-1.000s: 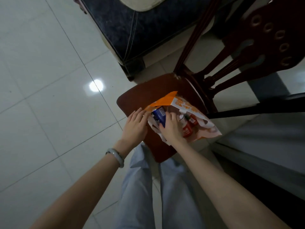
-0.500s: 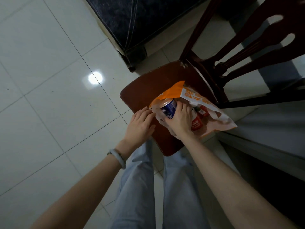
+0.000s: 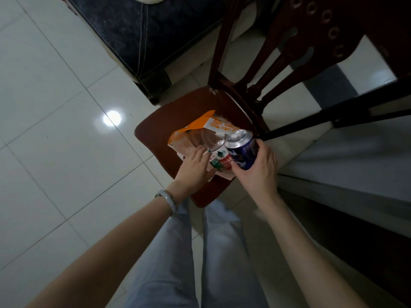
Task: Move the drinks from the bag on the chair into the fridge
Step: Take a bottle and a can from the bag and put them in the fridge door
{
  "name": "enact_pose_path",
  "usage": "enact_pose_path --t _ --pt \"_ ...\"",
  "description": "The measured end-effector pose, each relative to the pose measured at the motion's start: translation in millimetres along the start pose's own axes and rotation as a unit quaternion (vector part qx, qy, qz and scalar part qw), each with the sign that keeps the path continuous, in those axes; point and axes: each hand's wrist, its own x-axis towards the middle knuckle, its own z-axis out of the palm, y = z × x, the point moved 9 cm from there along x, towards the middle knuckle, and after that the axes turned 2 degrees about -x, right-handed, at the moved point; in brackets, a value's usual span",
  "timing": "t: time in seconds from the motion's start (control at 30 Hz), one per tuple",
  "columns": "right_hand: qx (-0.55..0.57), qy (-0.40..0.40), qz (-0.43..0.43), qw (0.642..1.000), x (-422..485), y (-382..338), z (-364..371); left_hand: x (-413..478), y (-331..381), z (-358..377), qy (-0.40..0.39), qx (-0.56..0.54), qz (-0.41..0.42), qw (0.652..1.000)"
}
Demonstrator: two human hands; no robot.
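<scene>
An orange and white plastic bag [image 3: 195, 134] lies on the dark red wooden chair seat [image 3: 160, 134]. My right hand [image 3: 258, 167] grips a blue can [image 3: 241, 150] with a silver top, held upright just above the bag's right side. My left hand [image 3: 195, 167] reaches into the bag's opening, its fingers against a clear bottle with a red and green label [image 3: 219, 160]. Whether that hand has closed on the bottle cannot be told. The fridge is not in view.
The chair's carved backrest [image 3: 311, 41] rises at the upper right. A dark blue sofa [image 3: 138, 30] stands beyond the chair. A dark table edge [image 3: 355, 107] and a pale surface run along the right. Pale tiled floor [image 3: 55, 130] spreads to the left.
My right hand has lifted the blue can out of the bag and to the right. My left hand has moved from the bag's edge into its opening, onto the bottle.
</scene>
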Motion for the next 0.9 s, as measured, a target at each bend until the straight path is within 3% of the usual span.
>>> enact_pose_path --t 0.07,0.13,0.23,0.43,0.67,0.83,0.9 --pt "0.007 0.01 0.009 1.0 1 14 -13 13 10 10 -0.006 -0.081 -0.024 0.996" --pt "0.007 0.014 0.015 1.0 4 26 -21 27 7 19 0.003 -0.181 -0.104 0.978" --pt "0.001 0.016 0.008 1.0 8 38 -25 42 -10 38 0.035 -0.29 -0.266 0.919" --pt "-0.007 -0.015 -0.049 0.999 10 38 -15 58 -24 69 0.056 -0.383 -0.416 0.823" --pt "-0.007 -0.035 -0.056 0.998 18 45 -15 55 -29 82 0.087 -0.421 -0.476 0.767" --pt "-0.011 -0.047 -0.06 0.997 14 45 -17 54 -32 90 0.097 -0.515 -0.5 0.69" --pt "-0.008 -0.045 -0.061 0.997 14 45 -22 48 -28 86 0.092 -0.523 -0.498 0.685"
